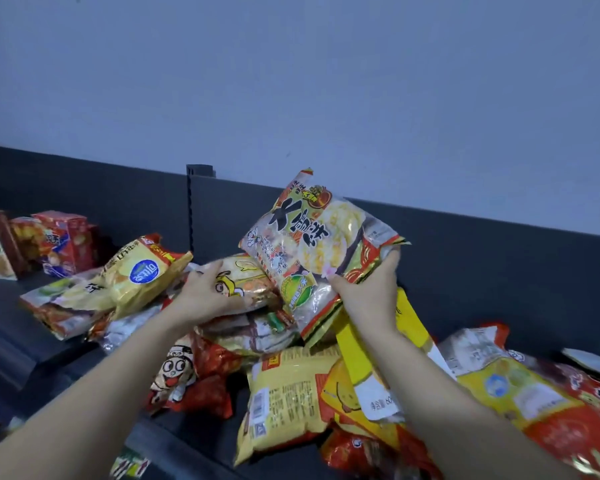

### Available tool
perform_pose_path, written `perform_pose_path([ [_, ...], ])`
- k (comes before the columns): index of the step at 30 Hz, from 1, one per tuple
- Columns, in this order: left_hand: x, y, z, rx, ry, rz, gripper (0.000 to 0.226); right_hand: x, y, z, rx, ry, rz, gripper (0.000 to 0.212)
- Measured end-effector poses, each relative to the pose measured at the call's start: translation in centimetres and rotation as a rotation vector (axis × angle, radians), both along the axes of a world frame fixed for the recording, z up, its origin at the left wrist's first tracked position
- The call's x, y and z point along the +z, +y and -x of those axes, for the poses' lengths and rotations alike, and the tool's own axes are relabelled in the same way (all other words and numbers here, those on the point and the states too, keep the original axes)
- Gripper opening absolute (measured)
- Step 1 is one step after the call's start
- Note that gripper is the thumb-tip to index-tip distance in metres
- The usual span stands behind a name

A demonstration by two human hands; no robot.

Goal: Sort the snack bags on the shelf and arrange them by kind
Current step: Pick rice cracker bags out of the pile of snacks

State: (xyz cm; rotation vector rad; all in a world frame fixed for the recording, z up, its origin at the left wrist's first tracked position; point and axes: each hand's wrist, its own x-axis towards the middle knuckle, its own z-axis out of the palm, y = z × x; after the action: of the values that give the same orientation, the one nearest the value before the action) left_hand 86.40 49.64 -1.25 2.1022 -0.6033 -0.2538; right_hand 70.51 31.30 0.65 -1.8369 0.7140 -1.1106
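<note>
A head-worn view looks down on a dark shelf (32,358) strewn with a mixed pile of snack bags; two bare forearms reach in from below. The right hand (368,296) is clamped on the lower corner of a large rice cracker bag (312,244), holding it tilted in the air above the middle of the pile. The left hand (205,296) sits on a cartoon bag (246,275) near the top of the heap, thumb above and fingers along its lower edge, seemingly gripping it. A yellow chip bag (139,275) lies to the left; red boxes (66,240) stand at the far left; a red bag with a cartoon face (184,372) and a yellow bag (284,393) lie nearer. The step appears to be lifting one bag clear to place with its kind; best to raise it fully free so neighbours are not dragged along, steady the heap with the other hand, and read the front before choosing a spot.
</note>
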Motion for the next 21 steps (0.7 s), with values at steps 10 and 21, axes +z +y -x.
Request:
perform_pose_path([
  [10, -0.7, -0.9, -2.4, 0.193, -0.324, -0.515, 0.071, -0.5, 1.7, -3.4, -0.105, 0.2, 0.112, 0.103],
  [21, -1.2, -0.1, -1.8, 0.21, -0.504, -0.358, 0.08, -1.2, 1.2, -1.6, -0.264, 0.106, 0.302, 0.128],
])
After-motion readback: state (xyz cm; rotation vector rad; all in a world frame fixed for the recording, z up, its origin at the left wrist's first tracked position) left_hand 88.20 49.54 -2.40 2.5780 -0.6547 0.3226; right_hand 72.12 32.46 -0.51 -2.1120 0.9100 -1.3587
